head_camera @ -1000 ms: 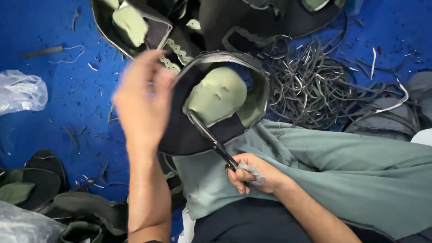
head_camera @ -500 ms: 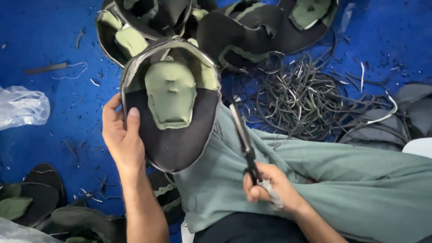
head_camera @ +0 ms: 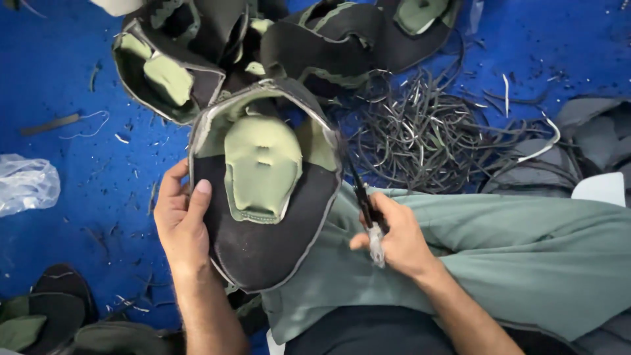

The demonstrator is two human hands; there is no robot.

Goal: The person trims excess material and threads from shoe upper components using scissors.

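Note:
My left hand (head_camera: 181, 227) grips the left edge of a black fabric shoe-upper piece (head_camera: 263, 243) with an olive green padded tongue (head_camera: 261, 167) sewn on its middle. The piece faces up over my lap. My right hand (head_camera: 394, 238) is closed on the handles of dark scissors (head_camera: 360, 194). Their blades point up along the piece's right edge, touching or just beside it. My green trouser leg (head_camera: 513, 250) lies under the right hand.
Several similar black and green pieces (head_camera: 197, 52) are piled at the top on the blue floor (head_camera: 66, 164). A heap of thin dark trimmed strips (head_camera: 434, 131) lies at the upper right. A clear plastic bag (head_camera: 26, 184) sits left. More pieces (head_camera: 46, 315) lie at the lower left.
The left hand turned the piece from tilted to flat and facing up, and lowered it. The scissors came in from the right to the piece's right edge.

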